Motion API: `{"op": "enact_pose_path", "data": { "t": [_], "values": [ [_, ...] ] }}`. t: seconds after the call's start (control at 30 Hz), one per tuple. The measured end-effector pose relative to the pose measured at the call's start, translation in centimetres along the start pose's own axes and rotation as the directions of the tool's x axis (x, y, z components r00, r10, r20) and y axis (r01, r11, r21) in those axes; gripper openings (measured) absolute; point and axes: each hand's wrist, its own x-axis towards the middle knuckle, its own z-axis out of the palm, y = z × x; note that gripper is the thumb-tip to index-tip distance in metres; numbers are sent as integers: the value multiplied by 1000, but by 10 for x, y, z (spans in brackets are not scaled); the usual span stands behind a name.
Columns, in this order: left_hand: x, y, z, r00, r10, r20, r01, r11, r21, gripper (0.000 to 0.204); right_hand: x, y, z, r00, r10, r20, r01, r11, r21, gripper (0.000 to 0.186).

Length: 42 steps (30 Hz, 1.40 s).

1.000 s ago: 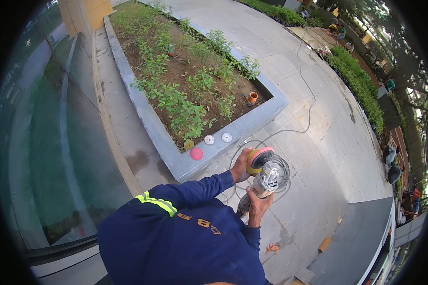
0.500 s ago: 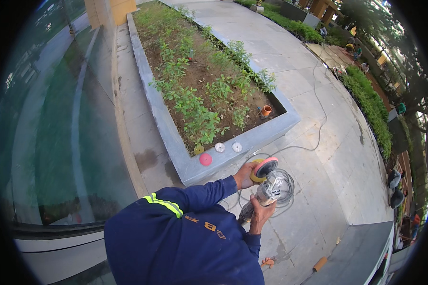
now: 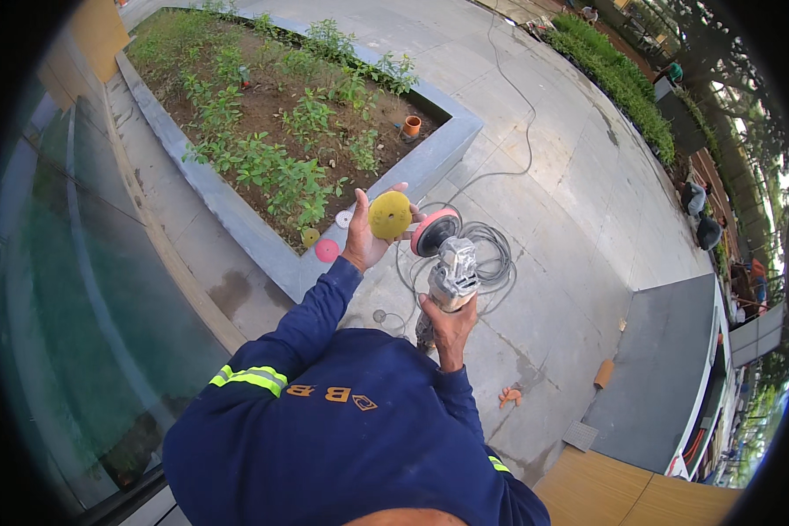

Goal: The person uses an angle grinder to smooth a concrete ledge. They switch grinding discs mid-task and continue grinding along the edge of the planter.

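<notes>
My left hand [image 3: 360, 235] holds a round yellow polishing pad [image 3: 389, 215] upright, with its face toward me and fingers behind its edge. My right hand [image 3: 452, 330] grips the body of a dusty polisher [image 3: 454, 270]. On the polisher's head sits a black backing pad with a pinkish-red rim [image 3: 437, 232], close beside the yellow pad. Along the planter's near ledge lie a pink pad [image 3: 326, 251], a white pad [image 3: 344, 219] and a small yellowish pad [image 3: 310, 237]. Part of that ledge is hidden behind my left hand.
A grey stone planter [image 3: 272, 267] with green plants and an orange pipe [image 3: 411, 126] stands ahead. A cable [image 3: 500, 263] lies coiled on the paving. An orange glove-like thing [image 3: 510, 397] and a brown block [image 3: 603, 373] lie at right, near a grey slab [image 3: 653, 377]. Glass runs along the left.
My left hand has lifted the yellow pad out from behind the backing pad and turned its face toward me. The polisher, still in my right hand, appears farther left and higher. The view has shifted right.
</notes>
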Motion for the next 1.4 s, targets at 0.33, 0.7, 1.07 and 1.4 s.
{"op": "enact_pose_path", "data": {
  "t": [0.33, 0.7, 1.07, 1.4],
  "values": [
    [5, -21, 28, 1000, -12, 26, 7, 983, 183, 73, -10, -3, 6, 998, 12, 61, -17, 996, 85, 76],
    [2, -25, 38, 1000, 2, 9, -4, 973, 230, 72, -8, -3, 5, 999, -37, 6, 37, 996, 86, 71],
    [8, -32, 46, 998, 12, 70, -23, 987, 159, 76, -4, -7, 4, 998, -50, 31, 47, 996, 81, 72],
    [7, -33, 47, 997, 5, 82, -17, 989, 145, 75, -4, -14, 3, 999, -16, 39, 12, 996, 93, 69]
  ]
}}
